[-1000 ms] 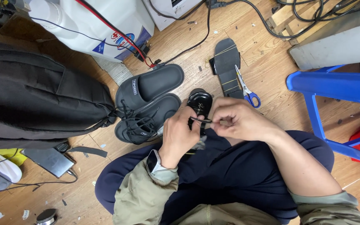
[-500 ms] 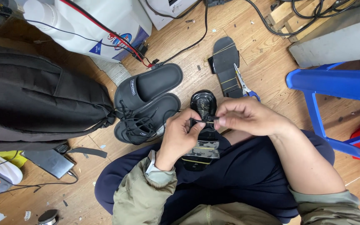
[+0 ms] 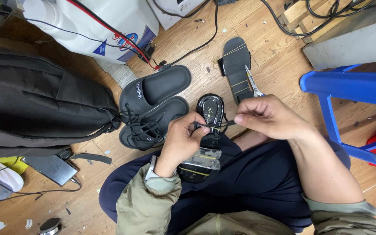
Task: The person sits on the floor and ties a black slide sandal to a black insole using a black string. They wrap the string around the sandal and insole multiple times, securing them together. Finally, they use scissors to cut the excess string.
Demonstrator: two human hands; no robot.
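A glossy black sandal (image 3: 208,114) rests on my lap, heel end towards the floor. My left hand (image 3: 182,138) pinches a thin black strap (image 3: 217,125) at the sandal's middle. My right hand (image 3: 270,117) pinches the other end of that strap and holds it taut across the sandal. A strip of clear tape (image 3: 202,158) crosses the sandal's front part near my left wrist.
Two black slides (image 3: 154,109) lie on the wooden floor to the left. A loose black sole (image 3: 236,68) and scissors (image 3: 253,83) lie beyond my hands. There is a black backpack (image 3: 35,106) at left, a blue plastic stool (image 3: 358,104) at right, and a white container (image 3: 88,24) with cables behind.
My right hand has drawn away to the right, stretching the strap out. The sandal has shifted slightly on my lap and the scissors' blue handles are now hidden behind my right hand.
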